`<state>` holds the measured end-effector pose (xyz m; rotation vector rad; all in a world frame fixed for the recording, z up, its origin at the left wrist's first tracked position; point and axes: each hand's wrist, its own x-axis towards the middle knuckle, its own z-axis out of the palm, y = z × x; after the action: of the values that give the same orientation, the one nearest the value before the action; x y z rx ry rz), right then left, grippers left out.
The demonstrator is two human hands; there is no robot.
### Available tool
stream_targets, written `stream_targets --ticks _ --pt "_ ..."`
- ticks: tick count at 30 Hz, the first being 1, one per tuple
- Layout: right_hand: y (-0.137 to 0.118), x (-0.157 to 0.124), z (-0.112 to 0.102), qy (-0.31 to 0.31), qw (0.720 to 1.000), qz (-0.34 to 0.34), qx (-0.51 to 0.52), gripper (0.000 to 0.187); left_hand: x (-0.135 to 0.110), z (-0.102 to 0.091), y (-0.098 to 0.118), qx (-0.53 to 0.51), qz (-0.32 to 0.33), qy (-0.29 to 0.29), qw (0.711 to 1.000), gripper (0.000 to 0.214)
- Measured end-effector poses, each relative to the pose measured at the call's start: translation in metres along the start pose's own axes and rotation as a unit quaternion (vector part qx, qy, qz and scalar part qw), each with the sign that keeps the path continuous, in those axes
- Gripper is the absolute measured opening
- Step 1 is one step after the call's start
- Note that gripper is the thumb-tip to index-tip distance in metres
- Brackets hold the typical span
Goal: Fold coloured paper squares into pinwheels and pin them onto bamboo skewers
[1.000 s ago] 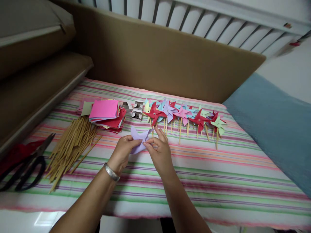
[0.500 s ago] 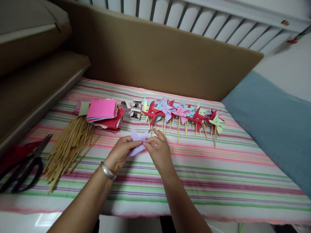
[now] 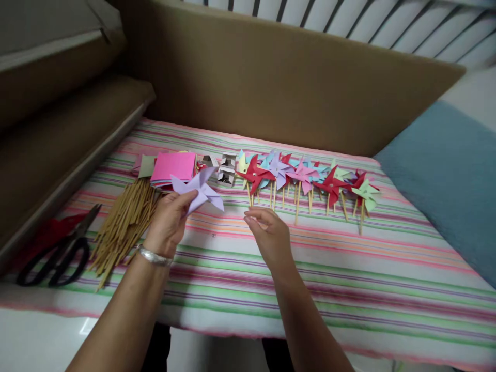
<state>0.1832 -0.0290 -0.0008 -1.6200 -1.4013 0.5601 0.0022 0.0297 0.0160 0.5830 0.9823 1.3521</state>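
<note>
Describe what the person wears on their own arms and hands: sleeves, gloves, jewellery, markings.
Both forearms are bare, with no sleeve in view, and neither hand is gloved. The left hand has a plain, rounded silver-coloured bangle around its wrist. The right hand and its wrist carry no watch, band or ring that shows. No markings are visible.

Ranged left to right across the cloth point(image 3: 349, 268): scissors point(image 3: 54, 253), sticks point(image 3: 124, 225) with paper squares point(image 3: 173, 166) behind, small boxes point(image 3: 227, 168), then pinwheels point(image 3: 306, 178).
</note>
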Motion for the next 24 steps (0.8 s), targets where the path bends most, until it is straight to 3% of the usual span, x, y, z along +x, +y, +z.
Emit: stream_targets --ticks 3,7,12,24 --pt "0.007 -0.007 0.021 -0.097 0.994 -0.036 -0.037 0.012 0.002 -0.006 0.009 -0.044 0.036 0.050 0.997 0.010" --pt "0.011 -0.019 0.051 -0.186 0.964 -0.106 -0.157 0.016 0.001 -0.006 0.004 -0.061 0.010 0.038 0.997 0.013" --pt "0.016 -0.021 0.065 -0.190 0.938 -0.131 -0.258 0.014 -0.001 0.001 0.000 -0.076 -0.012 0.027 0.997 0.018" --pt "0.017 -0.015 0.068 -0.177 0.926 -0.131 -0.307 0.022 -0.003 0.005 -0.012 -0.037 -0.020 0.002 0.999 0.026"
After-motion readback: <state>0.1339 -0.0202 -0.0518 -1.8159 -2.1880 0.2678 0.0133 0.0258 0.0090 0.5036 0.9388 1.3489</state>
